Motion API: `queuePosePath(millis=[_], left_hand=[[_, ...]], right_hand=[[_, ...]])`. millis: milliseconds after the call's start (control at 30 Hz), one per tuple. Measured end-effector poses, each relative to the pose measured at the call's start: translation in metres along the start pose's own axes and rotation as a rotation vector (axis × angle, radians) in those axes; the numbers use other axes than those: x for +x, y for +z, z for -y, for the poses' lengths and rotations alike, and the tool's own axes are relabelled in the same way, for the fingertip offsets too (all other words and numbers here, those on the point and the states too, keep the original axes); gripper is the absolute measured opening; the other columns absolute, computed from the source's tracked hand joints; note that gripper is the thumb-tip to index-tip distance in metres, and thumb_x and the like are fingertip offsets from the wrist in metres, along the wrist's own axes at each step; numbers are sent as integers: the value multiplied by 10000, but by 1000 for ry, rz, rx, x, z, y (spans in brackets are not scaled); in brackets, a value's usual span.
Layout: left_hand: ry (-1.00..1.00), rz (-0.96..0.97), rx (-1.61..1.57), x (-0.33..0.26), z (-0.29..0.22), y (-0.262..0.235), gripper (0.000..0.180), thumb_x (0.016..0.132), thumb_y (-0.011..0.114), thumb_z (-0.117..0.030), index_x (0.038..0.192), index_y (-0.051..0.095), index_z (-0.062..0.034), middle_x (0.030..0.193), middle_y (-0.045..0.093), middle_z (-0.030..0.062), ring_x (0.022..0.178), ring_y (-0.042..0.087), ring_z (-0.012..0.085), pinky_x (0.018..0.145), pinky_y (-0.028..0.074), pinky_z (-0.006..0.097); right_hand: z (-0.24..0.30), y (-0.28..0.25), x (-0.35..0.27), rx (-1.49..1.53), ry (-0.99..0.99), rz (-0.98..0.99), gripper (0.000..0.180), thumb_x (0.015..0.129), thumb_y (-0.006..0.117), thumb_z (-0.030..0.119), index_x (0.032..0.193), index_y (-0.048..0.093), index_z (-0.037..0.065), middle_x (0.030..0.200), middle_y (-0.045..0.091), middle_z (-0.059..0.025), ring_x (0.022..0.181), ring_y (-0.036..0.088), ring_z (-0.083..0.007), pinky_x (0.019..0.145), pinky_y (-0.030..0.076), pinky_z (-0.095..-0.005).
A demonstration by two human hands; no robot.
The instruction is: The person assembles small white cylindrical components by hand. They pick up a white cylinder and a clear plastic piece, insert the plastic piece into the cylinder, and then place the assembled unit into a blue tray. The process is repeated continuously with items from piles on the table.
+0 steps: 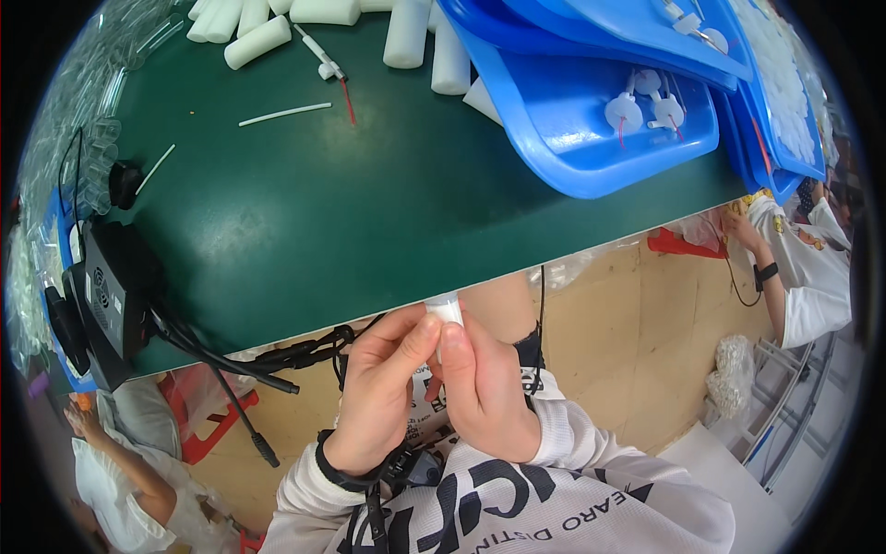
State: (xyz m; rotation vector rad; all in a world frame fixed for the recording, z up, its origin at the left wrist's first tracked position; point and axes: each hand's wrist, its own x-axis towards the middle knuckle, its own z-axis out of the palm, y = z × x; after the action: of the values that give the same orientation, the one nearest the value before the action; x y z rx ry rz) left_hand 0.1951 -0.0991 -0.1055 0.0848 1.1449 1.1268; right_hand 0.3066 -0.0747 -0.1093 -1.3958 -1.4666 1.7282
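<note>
The person's white sleeves come up from six o'clock, and the two hands meet just below the middle. The left hand point(380, 392) and the right hand point(482, 392) press close together, and both pinch a small white tube point(447, 311) between thumbs and fingers. The tube sticks up past the fingertips, just in front of the edge of the green table point(305, 212). A black box with cables point(115, 295) sits on the table at nine o'clock. White foam rolls point(258, 42) lie at twelve o'clock, with a thin white stick point(284, 114) just below them. Stacked blue trays point(591, 138) with small white parts sit at one o'clock. Another person's arm point(766, 277) shows at three o'clock
</note>
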Motion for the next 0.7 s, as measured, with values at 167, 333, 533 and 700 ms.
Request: queuePosePath(millis=[167, 333, 533, 700], left_hand=[[57, -126, -31, -2, 3, 8, 238, 877, 577, -214, 970, 610, 3, 756, 594, 15, 569, 520, 57, 424, 357, 187], [46, -154, 47, -4, -3, 5, 237, 850, 612, -205, 961, 616, 5, 726, 593, 17, 520, 525, 61, 384, 357, 183], [69, -147, -17, -3, -3, 13, 218, 854, 605, -189, 935, 620, 13, 742, 586, 28, 548, 520, 74, 414, 396, 201], [91, -156, -101, -4, 2, 17, 233, 860, 595, -185, 927, 622, 36, 729, 572, 24, 566, 511, 76, 471, 418, 212]], right_hand=[[-10, 8, -2, 59, -43, -50, 288, 941, 390, 178, 981, 490, -89, 673, 552, -212, 593, 588, -346, 522, 441, -369], [-6, 15, -4, 191, -2, -29, 372, 979, 271, 251, 944, 482, -53, 650, 474, -42, 521, 451, -78, 438, 421, -227], [10, -1, 1, 254, 98, 72, 379, 981, 278, 285, 856, 475, -13, 609, 430, -10, 487, 414, -61, 411, 370, -209], [14, -6, 3, 198, 123, 101, 377, 982, 280, 303, 828, 467, 13, 593, 406, 11, 466, 370, -40, 396, 324, -183]])
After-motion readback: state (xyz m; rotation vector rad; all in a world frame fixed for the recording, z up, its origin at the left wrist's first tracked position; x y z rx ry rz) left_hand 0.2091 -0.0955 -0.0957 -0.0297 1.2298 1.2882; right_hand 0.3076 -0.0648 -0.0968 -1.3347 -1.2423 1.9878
